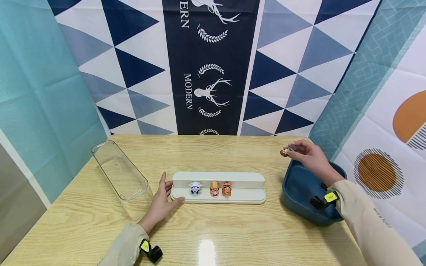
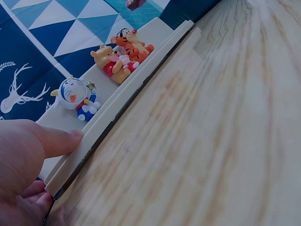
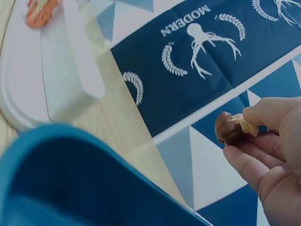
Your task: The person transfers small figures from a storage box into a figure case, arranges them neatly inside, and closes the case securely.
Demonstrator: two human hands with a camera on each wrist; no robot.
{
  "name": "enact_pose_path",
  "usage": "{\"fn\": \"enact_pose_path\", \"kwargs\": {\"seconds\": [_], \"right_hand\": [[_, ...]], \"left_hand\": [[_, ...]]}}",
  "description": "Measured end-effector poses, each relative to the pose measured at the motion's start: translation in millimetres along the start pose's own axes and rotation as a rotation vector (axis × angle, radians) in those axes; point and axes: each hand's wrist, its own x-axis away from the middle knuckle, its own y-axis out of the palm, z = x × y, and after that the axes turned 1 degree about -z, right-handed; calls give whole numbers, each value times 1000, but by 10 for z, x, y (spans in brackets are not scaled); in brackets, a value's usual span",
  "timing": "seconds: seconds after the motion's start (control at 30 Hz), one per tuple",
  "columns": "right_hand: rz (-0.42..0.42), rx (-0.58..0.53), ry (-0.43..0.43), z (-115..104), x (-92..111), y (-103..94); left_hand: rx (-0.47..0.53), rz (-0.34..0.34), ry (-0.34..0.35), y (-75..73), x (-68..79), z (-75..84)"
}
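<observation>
A white display stand (image 1: 246,197) with a raised back step lies on the table. My left hand (image 1: 161,203) grips its left end, the thumb on the front ledge and fingers around the end. On the stand sit a blue-and-white figurine with yellow horns (image 2: 74,96), a yellow bear figurine in a red top (image 2: 109,63) holding a small pink one, and an orange striped tiger figurine (image 2: 133,44). Up at the right, my right hand (image 1: 307,153) pinches a small brown-haired figurine (image 3: 229,129) between thumb and fingers, above the far edge of a blue bin (image 1: 299,207).
Left of the stand, a clear plastic cover (image 1: 121,170) rests on the wooden table (image 1: 233,236). Small dark items show inside the blue bin, partly hidden by the right forearm. Patterned cloth (image 1: 213,55) hangs behind the table and along its sides.
</observation>
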Motion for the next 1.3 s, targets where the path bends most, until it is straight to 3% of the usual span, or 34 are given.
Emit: {"fn": "enact_pose_path", "kwargs": {"seconds": [0.2,0.3,0.7,0.8,1.03,1.3], "right_hand": [[-7,-297,-83,13,-4,125],[-6,-386,-109,7,13,178],[-60,-422,-45,-37,90,346],[-70,-457,-54,-57,95,404],[-130,-653,-109,-126,103,548],[-164,-677,-113,-150,124,681]], "left_hand": [[-2,-6,-9,-2,-10,-4],[-2,-7,-13,2,-14,-8],[-5,-8,-24,3,-12,-25],[-9,-6,-18,0,-6,-17],[-19,-3,-11,-1,-4,-8],[-16,-6,-20,1,-16,-15]]}}
